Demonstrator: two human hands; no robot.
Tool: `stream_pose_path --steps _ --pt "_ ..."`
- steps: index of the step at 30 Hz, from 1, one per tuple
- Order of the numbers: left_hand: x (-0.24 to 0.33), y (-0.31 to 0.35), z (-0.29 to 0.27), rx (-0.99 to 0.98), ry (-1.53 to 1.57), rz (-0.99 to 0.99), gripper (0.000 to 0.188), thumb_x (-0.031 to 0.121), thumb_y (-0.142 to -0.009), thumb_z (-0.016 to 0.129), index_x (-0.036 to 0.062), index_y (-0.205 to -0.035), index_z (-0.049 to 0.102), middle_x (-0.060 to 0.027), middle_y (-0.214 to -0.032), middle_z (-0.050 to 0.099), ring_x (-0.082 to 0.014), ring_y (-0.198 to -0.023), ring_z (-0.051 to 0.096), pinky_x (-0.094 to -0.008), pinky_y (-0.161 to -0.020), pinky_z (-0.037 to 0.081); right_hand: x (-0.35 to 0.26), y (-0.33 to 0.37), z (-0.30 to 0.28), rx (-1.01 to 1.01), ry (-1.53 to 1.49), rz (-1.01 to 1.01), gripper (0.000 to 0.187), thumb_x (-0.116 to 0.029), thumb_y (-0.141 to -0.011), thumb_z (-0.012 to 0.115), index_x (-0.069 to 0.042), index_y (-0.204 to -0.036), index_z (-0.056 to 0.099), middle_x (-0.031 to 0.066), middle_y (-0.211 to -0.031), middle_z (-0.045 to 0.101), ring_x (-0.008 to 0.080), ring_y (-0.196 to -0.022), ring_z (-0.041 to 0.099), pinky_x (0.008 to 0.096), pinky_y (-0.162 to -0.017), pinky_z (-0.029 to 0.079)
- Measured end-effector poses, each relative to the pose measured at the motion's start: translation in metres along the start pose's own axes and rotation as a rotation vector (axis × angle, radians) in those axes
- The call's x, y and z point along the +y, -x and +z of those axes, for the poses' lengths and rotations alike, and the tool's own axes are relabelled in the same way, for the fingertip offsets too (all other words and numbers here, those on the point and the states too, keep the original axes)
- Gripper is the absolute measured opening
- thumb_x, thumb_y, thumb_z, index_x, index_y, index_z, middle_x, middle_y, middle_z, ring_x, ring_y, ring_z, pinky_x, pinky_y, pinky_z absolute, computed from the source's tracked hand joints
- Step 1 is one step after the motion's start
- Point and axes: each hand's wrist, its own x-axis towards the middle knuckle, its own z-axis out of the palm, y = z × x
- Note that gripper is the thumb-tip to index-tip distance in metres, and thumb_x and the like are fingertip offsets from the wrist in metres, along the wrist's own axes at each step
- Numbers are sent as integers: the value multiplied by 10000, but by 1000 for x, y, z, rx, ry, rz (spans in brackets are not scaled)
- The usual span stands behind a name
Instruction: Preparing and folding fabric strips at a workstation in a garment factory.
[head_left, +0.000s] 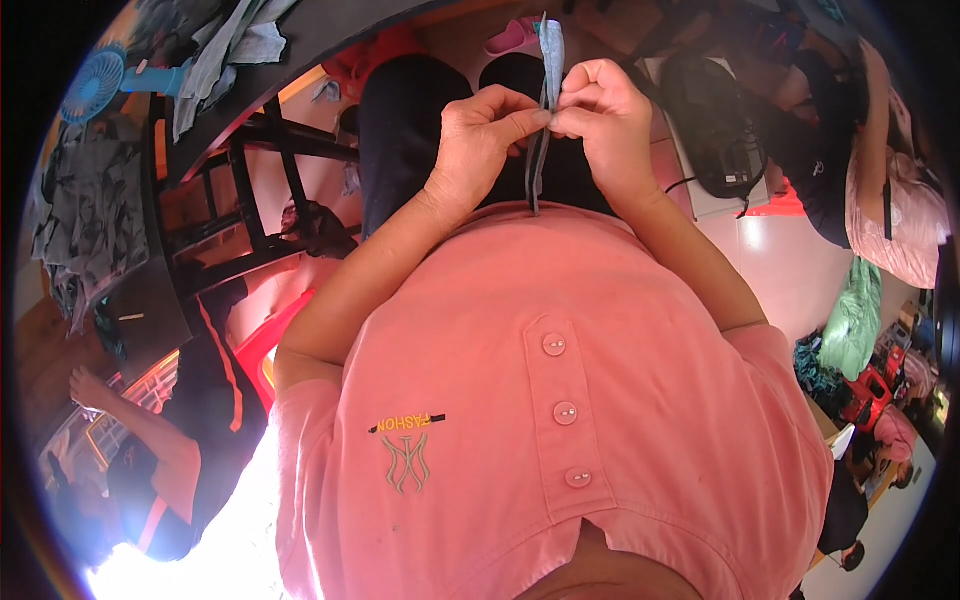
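Observation:
A narrow strip of grey-blue cloth (552, 62), denim-like, runs upright between my hands over my dark-clad lap. My left hand (488, 128) pinches it from the left, thumb and forefinger closed near its middle. From the right, my right hand (605, 118) grips the same strip just beside, its fingertips almost meeting the left ones. Above the fingers the cloth shows a lighter blue face. Below them its thin darker end hangs down to the front of my pink shirt (480, 290). Exactly what lies between the fingertips is too small to make out.
At the left stands a dark table (245, 110) with draped grey cloth pieces (232, 50) and a blue fan (95, 82). A heap of grey cloth (90, 215) lies nearby. A black rounded object (712, 125) rests to the right. Other people sit on both sides.

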Motion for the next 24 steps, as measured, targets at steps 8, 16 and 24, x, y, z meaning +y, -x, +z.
stream_pose_path --steps 8,16,24 --pt "-8 -6 2 -53 -152 127 71 57 -829 635 -9 -844 654 -31 -694 615 -90 -612 561 -230 -574 464 2 2 -4 -10 213 -115 253 86 -671 602 -16 -893 534 18 -660 592 67 -598 533 227 -541 431" --pt "0 -7 11 -148 522 -275 140 98 -788 689 -35 -814 651 -99 -699 634 -167 -585 597 -290 -532 501 -12 1 -10 12 93 21 252 97 -683 585 -7 -904 525 28 -688 597 77 -618 537 229 -564 434" --pt "3 -14 7 -203 385 -213 120 94 -767 694 -18 -788 657 -72 -670 622 -149 -543 576 -283 -479 472 -17 5 -11 -32 78 -15 258 108 -658 577 -8 -881 518 16 -677 574 54 -634 537 209 -563 434"
